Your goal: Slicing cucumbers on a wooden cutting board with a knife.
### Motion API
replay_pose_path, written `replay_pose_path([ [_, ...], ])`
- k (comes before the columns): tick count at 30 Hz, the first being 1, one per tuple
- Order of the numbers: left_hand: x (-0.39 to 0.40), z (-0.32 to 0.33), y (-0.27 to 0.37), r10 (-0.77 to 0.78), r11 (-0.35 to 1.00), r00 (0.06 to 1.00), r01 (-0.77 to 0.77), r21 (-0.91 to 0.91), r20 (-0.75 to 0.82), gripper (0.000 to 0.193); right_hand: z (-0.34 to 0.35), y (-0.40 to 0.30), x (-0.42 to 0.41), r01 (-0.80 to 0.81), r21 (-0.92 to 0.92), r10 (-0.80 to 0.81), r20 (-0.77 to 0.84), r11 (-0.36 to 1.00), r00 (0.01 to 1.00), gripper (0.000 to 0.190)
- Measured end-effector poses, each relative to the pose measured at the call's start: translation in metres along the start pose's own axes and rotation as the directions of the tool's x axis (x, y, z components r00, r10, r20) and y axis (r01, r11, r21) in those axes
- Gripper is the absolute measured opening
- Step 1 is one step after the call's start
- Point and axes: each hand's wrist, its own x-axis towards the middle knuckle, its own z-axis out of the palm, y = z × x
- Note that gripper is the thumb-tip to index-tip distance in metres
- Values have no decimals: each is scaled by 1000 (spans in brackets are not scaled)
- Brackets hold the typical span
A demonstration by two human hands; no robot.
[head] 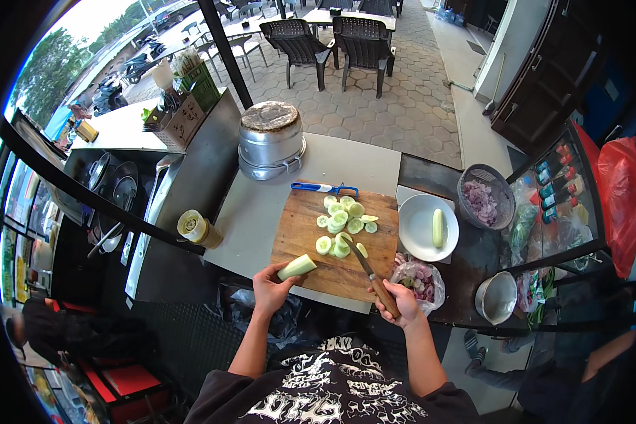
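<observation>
My left hand holds a peeled, cut cucumber piece at the near left edge of a wooden cutting board. In my right hand is a wooden-handled knife, its blade pointing away from me, with the tip beside cucumber slices. More cucumber slices lie loosely across the board's middle. A blue and white peeler rests along the board's far edge. Right of the board, a white bowl holds a whole peeled cucumber. Near my right hand sits a plastic bag of sliced shallots or onions.
An upturned metal pot stands behind the board, a plastic container at left. To the right are a grey colander, a metal pot and a glass display case. Other people are at the lower left and lower right.
</observation>
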Motion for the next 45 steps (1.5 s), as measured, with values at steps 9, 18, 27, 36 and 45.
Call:
replay_pose_path([
  [9, 2, -3, -10, 20, 999, 999, -19, 28, -34, 34, 65, 33, -4, 339, -855, -592, 47, 392, 804, 28],
  [18, -4, -2, -1, 132, 922, 989, -98, 376, -67, 37, 85, 58, 3, 282, -958, -631, 185, 56, 753, 46],
  [27, -3, -4, 4, 153, 880, 985, -101, 464, -74, 38, 88, 54, 6, 229, -973, -603, 180, 4, 777, 44],
  [36, 0, -6, 8, 185, 871, 981, -136, 471, -57, 38, 87, 53, 12, 263, -965, -611, 221, -21, 760, 47],
  [45, 13, 3, 51, 142, 825, 989, -142, 548, 42, 38, 86, 48, 12, 296, -942, -585, 153, 156, 796, 42],
])
